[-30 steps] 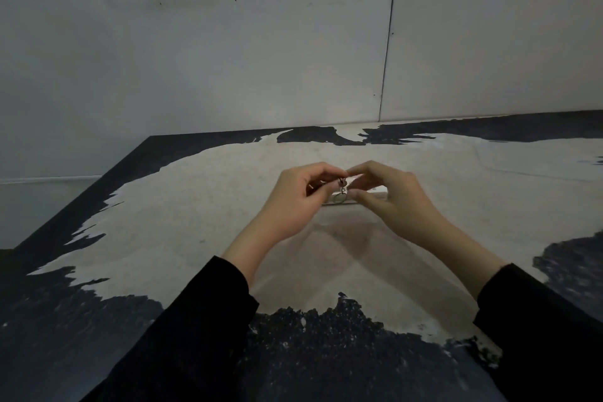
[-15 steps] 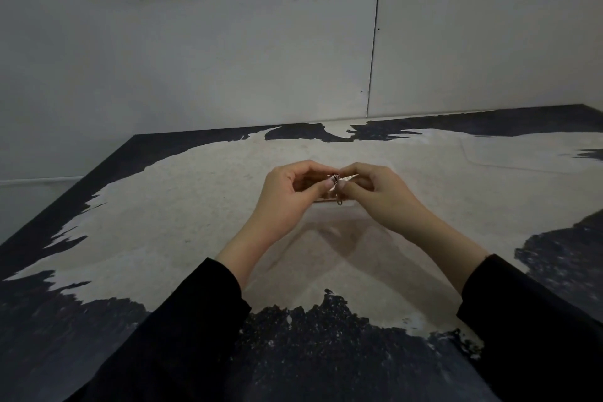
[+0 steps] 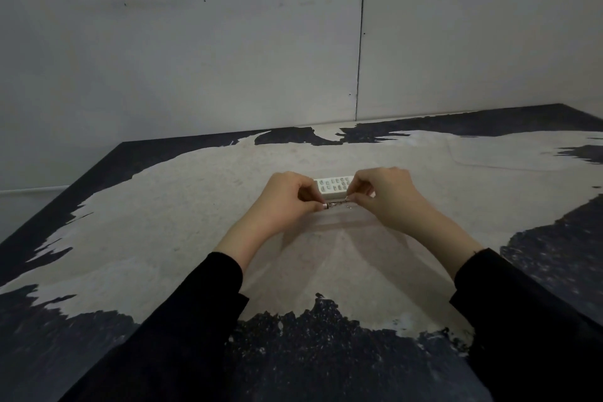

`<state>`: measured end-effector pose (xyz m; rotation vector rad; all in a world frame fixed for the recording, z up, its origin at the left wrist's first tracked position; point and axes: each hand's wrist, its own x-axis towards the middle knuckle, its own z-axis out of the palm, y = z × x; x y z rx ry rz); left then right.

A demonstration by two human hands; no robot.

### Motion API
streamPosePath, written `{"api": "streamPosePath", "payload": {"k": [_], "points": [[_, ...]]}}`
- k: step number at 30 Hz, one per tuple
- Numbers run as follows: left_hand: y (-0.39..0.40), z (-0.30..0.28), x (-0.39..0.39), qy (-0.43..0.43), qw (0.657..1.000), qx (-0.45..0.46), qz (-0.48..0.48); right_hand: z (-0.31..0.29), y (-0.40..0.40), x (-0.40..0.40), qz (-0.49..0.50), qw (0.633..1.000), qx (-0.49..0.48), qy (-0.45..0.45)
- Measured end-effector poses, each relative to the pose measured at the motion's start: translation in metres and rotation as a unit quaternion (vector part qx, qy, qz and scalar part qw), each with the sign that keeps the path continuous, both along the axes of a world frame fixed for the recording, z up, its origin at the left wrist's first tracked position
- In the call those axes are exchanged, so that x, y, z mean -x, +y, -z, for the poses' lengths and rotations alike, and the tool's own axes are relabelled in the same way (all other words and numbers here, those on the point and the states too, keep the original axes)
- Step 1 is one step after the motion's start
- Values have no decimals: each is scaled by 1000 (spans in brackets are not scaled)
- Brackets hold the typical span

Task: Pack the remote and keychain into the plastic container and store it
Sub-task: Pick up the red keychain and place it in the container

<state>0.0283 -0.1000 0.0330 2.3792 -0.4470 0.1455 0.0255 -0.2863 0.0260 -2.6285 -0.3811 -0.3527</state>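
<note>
Over the middle of the worn table with its black top rubbed pale, two hands in black sleeves hold a small thin metal keychain stretched flat between them. The left hand pinches the dark end with thumb and finger closed tight on it. The right hand pinches the other end the same way. The keychain looks shiny, like a short chain, but it is too small to see well. Just behind it, a white flat remote with little grey buttons lies sideways on the table, partly hidden by both hands.
</note>
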Motion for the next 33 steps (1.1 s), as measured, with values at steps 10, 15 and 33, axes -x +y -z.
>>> {"api": "streamPosePath", "payload": {"k": [10, 15, 33], "points": [[0, 8, -3, -99, 995, -10, -28, -5, -14, -7, -46, 994, -71, -73], [8, 29, -2, -92, 987, 91, -90, 12, -76, -39, 144, 985, -67, -61], [6, 39, -5, -31, 987, 121, -103, 27, -119, -54, 235, 964, 111, -64]]}}
